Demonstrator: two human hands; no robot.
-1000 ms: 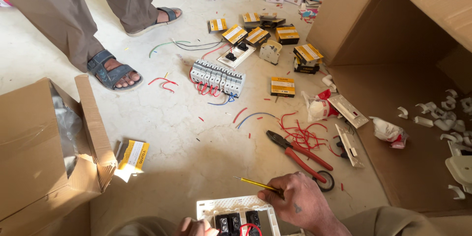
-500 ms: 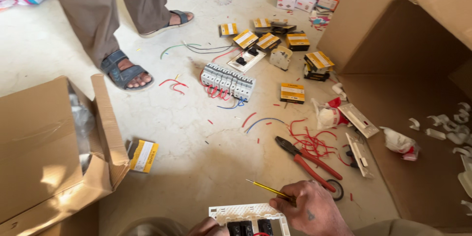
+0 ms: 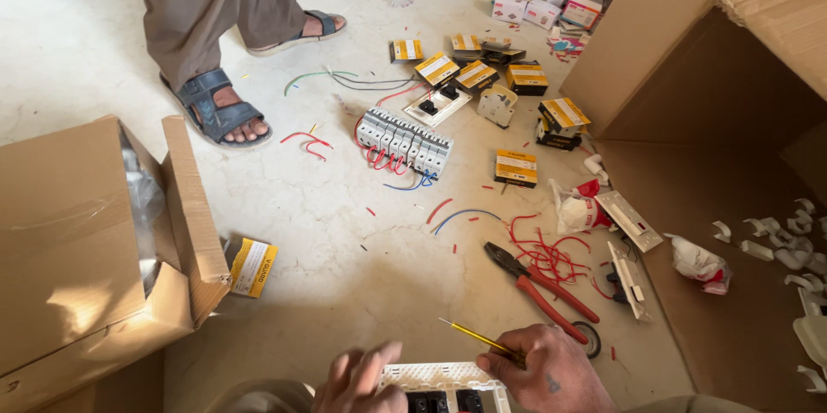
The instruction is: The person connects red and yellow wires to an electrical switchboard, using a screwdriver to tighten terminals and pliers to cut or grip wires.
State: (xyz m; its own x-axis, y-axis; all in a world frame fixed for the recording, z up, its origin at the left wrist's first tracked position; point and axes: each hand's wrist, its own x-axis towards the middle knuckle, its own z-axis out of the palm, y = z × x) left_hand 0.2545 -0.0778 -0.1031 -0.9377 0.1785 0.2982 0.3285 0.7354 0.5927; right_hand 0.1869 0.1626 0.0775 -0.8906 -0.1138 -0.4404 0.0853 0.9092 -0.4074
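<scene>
An open cardboard box (image 3: 82, 249) sits at the far left, a small yellow-labelled packet (image 3: 252, 267) just beside its flap. A standing person's sandalled foot (image 3: 226, 114) is planted above it. At the bottom edge, the left hand (image 3: 362, 378) rests with fingers spread, gripping nothing, touching the white switch frame (image 3: 439, 378) on the floor. The right hand (image 3: 547, 370) is closed around a yellow screwdriver (image 3: 474, 337), its tip pointing up-left. Red-handled pliers (image 3: 538, 288) lie near, a row of breakers (image 3: 405, 142) farther off.
</scene>
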